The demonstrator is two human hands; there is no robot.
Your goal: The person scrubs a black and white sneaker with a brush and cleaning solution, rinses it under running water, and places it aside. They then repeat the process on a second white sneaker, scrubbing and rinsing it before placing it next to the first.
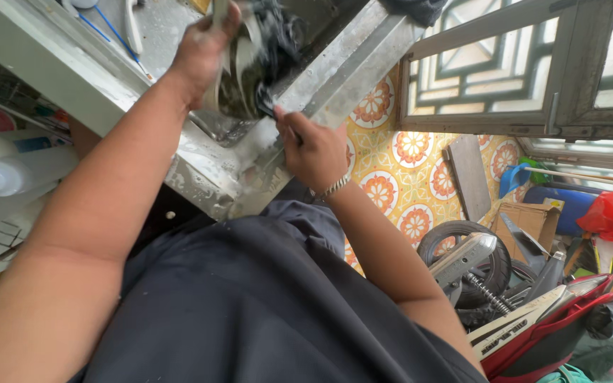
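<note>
While I lean over the sink, my left hand (200, 53) is closed around the rim of a round, soot-blackened metal pot (246, 74), tilting it on its side above the stainless steel sink basin (214, 128). The pot sits in the basin's near corner, its mouth toward me.

Progress, as I judge it: much of the pot wall reads dark and grimy, with only a few paler streaks where metal shows, so I put the scrubbing at partway, with most of it left. Suds and grey water streak the sink's front wall (200, 184).

My right hand (313, 149) is clenched; a dark scrubbing pad (267, 106) appears to be pinched at its fingertips against the pot's lower edge, though the grip itself is blurred. A beaded metal bracelet (331, 188) sits on that wrist.

Room and edges: to the far left, white plastic squeeze bottles (8, 174) lie on a rack, well apart from my left elbow. The steel sink rim (349, 64) runs diagonally just beside my right hand and limits its stroke on that side. Further right, beyond the sink, an orange floral tiled wall (399, 170), a grey window frame (505, 78) and a parked red scooter (533, 326) crowd the space below my right elbow.
</note>
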